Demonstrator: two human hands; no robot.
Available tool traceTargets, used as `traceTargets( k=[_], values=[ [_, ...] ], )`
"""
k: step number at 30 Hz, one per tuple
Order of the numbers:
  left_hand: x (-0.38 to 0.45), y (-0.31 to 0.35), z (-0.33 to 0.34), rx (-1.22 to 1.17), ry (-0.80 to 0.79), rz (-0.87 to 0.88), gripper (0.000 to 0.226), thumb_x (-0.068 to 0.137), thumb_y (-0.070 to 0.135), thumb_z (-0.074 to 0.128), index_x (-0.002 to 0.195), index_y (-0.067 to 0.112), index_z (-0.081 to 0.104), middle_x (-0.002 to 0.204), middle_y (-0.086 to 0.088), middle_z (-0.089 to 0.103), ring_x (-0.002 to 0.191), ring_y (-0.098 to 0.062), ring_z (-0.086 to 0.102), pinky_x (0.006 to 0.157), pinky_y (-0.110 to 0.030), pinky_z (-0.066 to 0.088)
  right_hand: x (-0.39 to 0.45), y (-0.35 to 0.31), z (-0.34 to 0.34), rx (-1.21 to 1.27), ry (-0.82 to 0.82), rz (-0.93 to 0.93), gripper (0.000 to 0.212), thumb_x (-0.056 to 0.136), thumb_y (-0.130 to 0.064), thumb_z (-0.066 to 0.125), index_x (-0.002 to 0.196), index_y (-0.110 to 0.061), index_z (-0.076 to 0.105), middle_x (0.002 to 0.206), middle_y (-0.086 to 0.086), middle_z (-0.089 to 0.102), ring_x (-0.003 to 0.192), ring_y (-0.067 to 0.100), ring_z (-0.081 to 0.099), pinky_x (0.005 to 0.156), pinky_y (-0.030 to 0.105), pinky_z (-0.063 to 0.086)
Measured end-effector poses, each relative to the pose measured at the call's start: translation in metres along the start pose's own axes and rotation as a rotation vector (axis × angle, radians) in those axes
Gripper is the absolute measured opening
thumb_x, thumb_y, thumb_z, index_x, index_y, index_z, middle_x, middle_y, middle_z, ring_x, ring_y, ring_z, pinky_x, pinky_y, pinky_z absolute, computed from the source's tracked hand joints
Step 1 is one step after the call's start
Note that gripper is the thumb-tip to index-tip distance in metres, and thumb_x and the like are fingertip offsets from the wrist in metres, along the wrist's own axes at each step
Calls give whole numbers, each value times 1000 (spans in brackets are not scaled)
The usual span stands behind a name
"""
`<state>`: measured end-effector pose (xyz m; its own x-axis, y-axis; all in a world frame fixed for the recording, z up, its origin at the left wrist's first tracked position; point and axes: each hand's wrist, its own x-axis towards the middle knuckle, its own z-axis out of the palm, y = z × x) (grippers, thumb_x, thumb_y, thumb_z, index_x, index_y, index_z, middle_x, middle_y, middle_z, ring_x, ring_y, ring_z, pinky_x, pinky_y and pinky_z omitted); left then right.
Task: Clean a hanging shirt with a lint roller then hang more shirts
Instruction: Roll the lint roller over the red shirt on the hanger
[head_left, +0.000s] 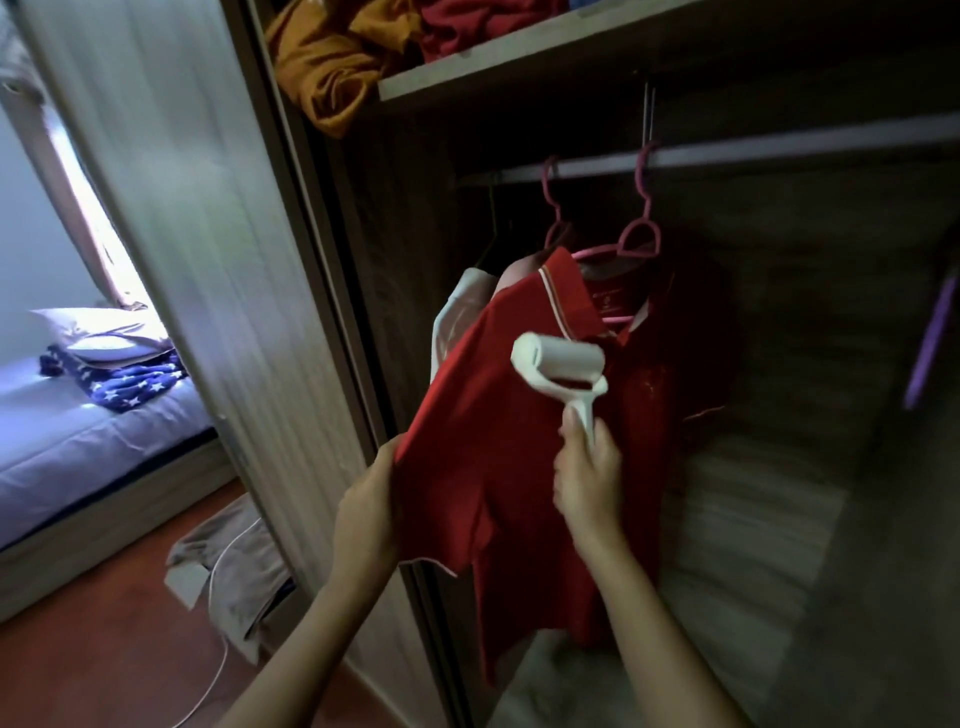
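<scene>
Fingers (597, 441) gripping lint roller (558, 366), left hand (363, 506) pinching shirt (498, 415) sleeve edge

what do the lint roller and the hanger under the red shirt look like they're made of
Lint roller: smooth white moulded frame and handle, likely plastic; roll looks papery. Pink hanger: thin, evenly coloured loops, probably plastic, possibly coated wire. Red shirt: soft matte knit.

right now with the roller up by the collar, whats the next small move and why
Probably draw the lint roller down the front of the red shirt. The right hand holds its handle with the drum near the collar, and the left hand pulls the sleeve edge out, so the cloth looks stretched for a downward stroke.
</scene>
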<state>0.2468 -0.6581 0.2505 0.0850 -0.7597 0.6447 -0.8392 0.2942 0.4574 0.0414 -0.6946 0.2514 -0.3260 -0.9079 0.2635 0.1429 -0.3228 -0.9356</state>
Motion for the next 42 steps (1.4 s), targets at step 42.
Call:
traceTargets(
  k=[42],
  values=[
    [-4, -17, -5, 185, -12, -176, 40, 96, 40, 48, 85, 5, 65, 66, -20, 66, 63, -38, 62, 58, -33, 35, -47, 148, -16, -322, 89, -23, 24, 91, -22, 58, 108, -22, 42, 69, 2, 59, 53, 20, 57, 45, 28, 39]
  ],
)
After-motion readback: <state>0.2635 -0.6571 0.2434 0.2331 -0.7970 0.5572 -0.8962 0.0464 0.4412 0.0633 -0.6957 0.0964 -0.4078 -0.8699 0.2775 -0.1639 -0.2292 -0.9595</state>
